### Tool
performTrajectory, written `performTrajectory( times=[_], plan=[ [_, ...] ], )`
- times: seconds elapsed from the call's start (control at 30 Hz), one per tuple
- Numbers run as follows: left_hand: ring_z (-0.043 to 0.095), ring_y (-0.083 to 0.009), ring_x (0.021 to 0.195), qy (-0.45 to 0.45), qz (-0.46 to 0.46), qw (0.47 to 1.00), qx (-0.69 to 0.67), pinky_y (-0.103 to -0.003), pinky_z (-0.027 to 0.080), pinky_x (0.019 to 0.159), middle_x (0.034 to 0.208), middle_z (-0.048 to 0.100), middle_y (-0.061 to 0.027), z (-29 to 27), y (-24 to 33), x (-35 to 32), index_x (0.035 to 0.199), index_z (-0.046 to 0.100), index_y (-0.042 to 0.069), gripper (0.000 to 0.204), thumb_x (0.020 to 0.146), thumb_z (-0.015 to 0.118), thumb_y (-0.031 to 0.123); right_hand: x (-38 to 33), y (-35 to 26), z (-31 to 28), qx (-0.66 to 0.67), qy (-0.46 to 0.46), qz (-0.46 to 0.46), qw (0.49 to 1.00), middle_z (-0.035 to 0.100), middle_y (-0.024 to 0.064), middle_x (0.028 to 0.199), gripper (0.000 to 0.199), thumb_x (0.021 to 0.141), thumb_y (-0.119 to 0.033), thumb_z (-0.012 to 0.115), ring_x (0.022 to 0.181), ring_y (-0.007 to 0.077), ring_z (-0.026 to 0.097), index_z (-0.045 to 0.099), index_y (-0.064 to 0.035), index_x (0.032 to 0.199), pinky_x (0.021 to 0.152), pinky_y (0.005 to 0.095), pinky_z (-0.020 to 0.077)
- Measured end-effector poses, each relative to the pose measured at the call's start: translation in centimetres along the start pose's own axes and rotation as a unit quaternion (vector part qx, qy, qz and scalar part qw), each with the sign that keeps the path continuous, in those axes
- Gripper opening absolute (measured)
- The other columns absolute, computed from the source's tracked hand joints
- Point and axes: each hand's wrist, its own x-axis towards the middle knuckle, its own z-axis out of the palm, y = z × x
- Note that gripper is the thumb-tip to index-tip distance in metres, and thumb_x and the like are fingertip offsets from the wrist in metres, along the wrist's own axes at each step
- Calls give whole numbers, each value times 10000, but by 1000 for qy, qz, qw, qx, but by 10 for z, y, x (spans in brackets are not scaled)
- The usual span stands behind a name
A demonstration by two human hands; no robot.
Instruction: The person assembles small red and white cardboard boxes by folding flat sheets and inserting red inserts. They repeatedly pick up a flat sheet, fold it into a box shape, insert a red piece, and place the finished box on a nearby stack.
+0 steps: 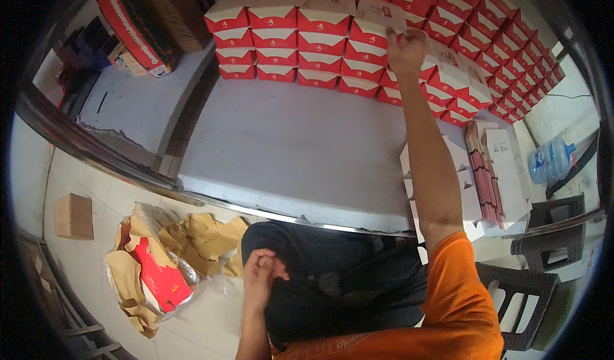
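Right hand (pixel 408 52): at red-and-white carton (pixel 378 18), grip unclear; apparently stacking. Left hand (pixel 261 273): loosely curled, empty. Next move: needs square alignment.

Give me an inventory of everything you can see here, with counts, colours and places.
Main table: one, pale grey, centre
Small boxes: dozens, red and white, stacked along the back
Flat cartons: uncounted, white and pinkish, table's right end
Striped carton: one, mostly red and white, upper left
Water jug: one, clear blue, right
Seats: several, dark, lower right
Brown box: one, floor left
Wrapping paper: several pieces, brown, floor
Red packaging: count unclear, inside torn wrapping
Orange sleeve: one, lower right
Left hand: one, bare, by dark trousers
Right hand: one, bare, at the boxes
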Motion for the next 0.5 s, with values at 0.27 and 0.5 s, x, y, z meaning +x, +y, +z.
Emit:
performTrajectory(
  times=[0.27, 0.5],
  plan=[
    [599, -166, 609, 14, 10, 999, 37, -289, 521, 590, 772, 605, -81, 5, 1, 2, 1068, 523, 46, 166, 992, 523, 194, -11, 14, -53, 46, -90, 25, 995, 654, 197, 1061, 662, 830, -361, 724, 924, 248, 657, 452, 58, 1264, 805, 363, 519],
    [588, -123, 662, 37, 39, 984, 172, -254, 498, 591, 799, 610, -53, 29, -10, -5, 1028, 561, 60, 113, 982, 523, 155, -187, 73, -325, -444, -247, 161, 846, 506, 280, 1316, 913, 732, -541, 735, 1313, 414, 389, 401, 11, 1377, 1056, 522, 334]
  ],
)
